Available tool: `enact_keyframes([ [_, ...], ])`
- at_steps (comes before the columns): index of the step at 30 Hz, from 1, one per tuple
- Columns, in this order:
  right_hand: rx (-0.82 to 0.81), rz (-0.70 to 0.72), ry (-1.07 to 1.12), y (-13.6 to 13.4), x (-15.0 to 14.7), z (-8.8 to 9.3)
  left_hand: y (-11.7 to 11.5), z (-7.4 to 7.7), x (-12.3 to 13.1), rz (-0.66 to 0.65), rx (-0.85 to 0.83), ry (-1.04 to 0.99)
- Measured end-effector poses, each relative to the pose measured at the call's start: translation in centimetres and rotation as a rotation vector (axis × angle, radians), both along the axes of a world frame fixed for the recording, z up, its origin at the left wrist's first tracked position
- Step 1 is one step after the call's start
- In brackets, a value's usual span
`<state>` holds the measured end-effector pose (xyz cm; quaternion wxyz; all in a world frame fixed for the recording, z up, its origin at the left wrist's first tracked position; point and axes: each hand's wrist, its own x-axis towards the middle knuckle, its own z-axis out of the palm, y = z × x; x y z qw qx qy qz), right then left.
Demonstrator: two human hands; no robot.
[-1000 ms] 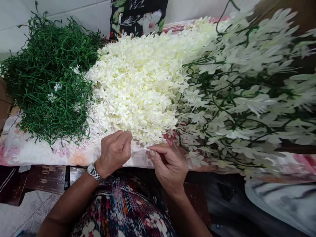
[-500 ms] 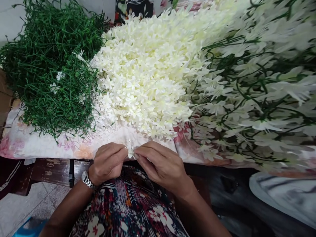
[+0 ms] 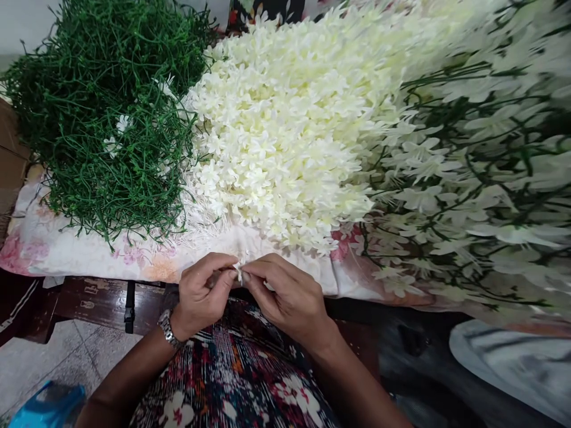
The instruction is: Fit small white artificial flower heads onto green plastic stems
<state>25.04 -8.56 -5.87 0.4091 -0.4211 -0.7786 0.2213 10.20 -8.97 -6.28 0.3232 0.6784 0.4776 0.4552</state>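
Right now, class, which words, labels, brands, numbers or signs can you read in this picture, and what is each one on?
There is no readable text.
Wristwatch: any dial markings are too small to read.
Pale marks on the brown wood: too unclear to read.

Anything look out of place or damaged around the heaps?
Yes, mildly: a few white flowers lie on the green stems, apart from the main white heap, so they look like strays. The piece pinched by the left hand and right hand is too small to judge.
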Motion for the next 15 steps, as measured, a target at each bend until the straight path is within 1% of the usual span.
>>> enact_keyframes([
  [2, -0.018, -0.025, 0.048, -0.1, -0.5, -0.4, -0.3, -0.1, 0.0, 0.037, -0.134, -0.088],
  [4, -0.031, -0.034, 0.082, -0.2, -1.0, -0.7, -0.5, -0.2, -0.1, 0.071, -0.158, -0.104],
  [7, -0.062, -0.042, 0.109, -0.1, -1.6, -1.0, -0.3, -0.1, -0.3, 0.08, -0.029, 0.031],
  [10, -0.126, -0.034, 0.132, 0.1, -1.6, -1.1, 0.0, 0.3, -0.5, 0.01, 0.106, 0.149],
  [13, -0.248, -0.026, 0.216, 0.2, -1.4, -1.3, 0.3, 1.0, -0.6, -0.048, 0.102, 0.17],
  [15, -0.348, -0.049, 0.311, 0.2, -1.2, -1.7, 0.4, 1.4, -0.8, -0.073, 0.118, 0.179],
])
